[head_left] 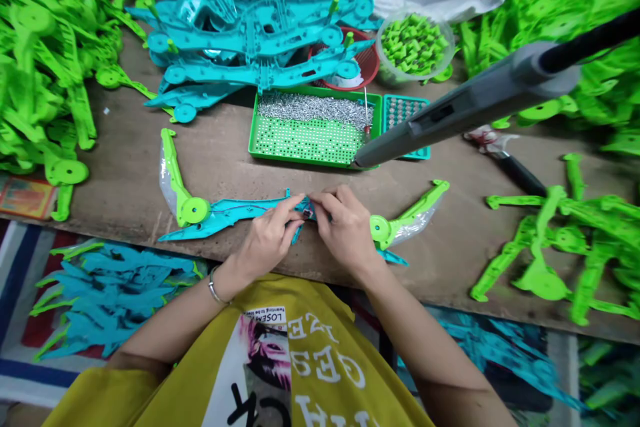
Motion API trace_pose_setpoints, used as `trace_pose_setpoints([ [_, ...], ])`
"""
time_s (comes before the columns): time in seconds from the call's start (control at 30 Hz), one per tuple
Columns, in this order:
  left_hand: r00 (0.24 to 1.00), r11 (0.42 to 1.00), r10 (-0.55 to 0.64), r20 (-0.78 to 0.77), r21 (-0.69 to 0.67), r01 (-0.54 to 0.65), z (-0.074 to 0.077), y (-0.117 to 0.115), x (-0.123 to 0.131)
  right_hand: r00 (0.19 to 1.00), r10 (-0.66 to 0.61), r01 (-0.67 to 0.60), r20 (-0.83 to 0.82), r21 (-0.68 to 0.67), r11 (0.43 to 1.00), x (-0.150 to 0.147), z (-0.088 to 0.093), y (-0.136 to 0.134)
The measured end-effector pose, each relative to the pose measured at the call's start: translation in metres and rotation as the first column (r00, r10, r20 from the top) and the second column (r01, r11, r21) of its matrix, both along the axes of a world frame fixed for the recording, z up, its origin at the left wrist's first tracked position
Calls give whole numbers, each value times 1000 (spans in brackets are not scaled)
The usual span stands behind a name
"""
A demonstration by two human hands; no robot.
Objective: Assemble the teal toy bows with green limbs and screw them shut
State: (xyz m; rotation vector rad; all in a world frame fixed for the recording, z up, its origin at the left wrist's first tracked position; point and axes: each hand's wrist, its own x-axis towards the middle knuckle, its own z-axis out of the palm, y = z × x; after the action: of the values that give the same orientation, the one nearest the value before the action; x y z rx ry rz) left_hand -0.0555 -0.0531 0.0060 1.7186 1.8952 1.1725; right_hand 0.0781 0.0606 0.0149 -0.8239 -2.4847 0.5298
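Observation:
My left hand (267, 233) and my right hand (345, 227) meet near the table's front edge, with the fingers of both pinching a long teal plastic piece (235, 213). A small dark part (307, 211) shows between my fingers and is mostly hidden. Lime-green discs and arms extend from both ends of the teal piece. The left arm (173, 170) and the right arm (417, 207) are partly wrapped in clear plastic film.
A grey electric screwdriver (465, 97) hangs low over the wooden table (130, 167) beside a green tray of screws (310, 127). A bowl of small green parts (413, 47) stands behind it. Heaps of lime-green parts (565, 247) and teal parts (250, 33) crowd both sides and the back.

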Motion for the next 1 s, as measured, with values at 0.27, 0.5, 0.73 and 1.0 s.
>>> trace_pose_setpoints([
  [0.27, 997, 997, 70, -12, 16, -70, -3, 11, 2, 996, 28, -50, -84, -276, 960, 1, 7, -4],
  [0.5, 966, 999, 25, -258, -39, -36, -1, 16, 0, 996, -11, -37, -90, -508, 860, 3, 8, -3],
  [0.73, 977, 1000, 4, -215, -12, -7, -4, 20, 4, 988, -90, 15, -127, -496, 868, 9, 9, 0],
  [1.0, 971, 994, 90, -222, -40, -101, -2, 21, 10, 989, -139, 102, -49, -449, 888, 11, 29, -11],
])
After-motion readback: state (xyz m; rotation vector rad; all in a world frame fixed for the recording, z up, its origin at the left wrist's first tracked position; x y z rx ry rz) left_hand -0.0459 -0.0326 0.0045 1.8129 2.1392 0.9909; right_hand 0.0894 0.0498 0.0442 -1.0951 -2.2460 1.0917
